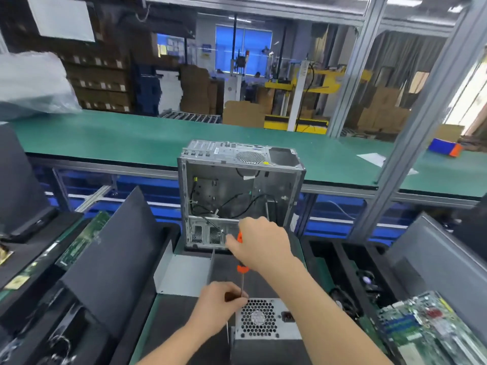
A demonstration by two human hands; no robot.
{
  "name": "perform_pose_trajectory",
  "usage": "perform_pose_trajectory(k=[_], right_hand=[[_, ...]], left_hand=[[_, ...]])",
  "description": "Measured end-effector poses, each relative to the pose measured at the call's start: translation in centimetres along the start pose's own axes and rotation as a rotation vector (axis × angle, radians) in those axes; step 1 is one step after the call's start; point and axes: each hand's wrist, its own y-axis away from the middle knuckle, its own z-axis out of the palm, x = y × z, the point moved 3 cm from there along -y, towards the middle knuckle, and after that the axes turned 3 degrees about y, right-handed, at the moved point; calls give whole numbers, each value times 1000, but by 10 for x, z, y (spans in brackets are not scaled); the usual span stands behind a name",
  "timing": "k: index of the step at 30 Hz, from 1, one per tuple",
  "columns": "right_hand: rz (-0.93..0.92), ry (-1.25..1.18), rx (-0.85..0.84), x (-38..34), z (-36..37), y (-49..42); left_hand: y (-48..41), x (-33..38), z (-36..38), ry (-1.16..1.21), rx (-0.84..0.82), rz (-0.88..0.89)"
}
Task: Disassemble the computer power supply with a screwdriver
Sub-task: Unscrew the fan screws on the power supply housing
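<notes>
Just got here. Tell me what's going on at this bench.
A person is working a screwdriver on a power supply that sits on the bench. The right hand grips the orange handle, with the tool held upright, while the left hand steadies the shaft near the unit's top edge. An emptied computer case stands open behind, with a bent metal cover lying between them.

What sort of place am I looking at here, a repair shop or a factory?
Probably a factory line for taking apart old computers: a long green conveyor belt, a stripped computer case, loose circuit boards in side trays, and stacked cardboard cartons behind.
</notes>
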Motion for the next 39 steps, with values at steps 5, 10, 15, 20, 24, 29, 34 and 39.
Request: perform_pose_trajectory(k=[5, 10, 15, 20, 24, 29, 34, 39], right_hand=[[-110, -3, -220, 0, -8, -7], [-346, -165, -384, 4, -15, -6], [-552, -4, -529, 12, -31, -15], [-630, -1, -498, 11, -24, -11], [-486, -39, -420, 5, -27, -7], [-80, 253, -243, -10, -14, -5], [-137, 131, -378, -4, -13, -14], [-381, 12, -446, 2, -22, -16]], left_hand=[[-3, -1, -1, -28, -42, 9], [-6, -6, -3, 2, -54, 25], [-7, -7, -4, 5, -59, 42], [-3, -8, -2, -2, -36, 43], [-3, -7, -2, -19, -38, 42], [-3, -10, 0, 14, -19, -6], [-3, -14, 2, 77, -9, -17], [-2, -15, 2, 120, -31, -5]])
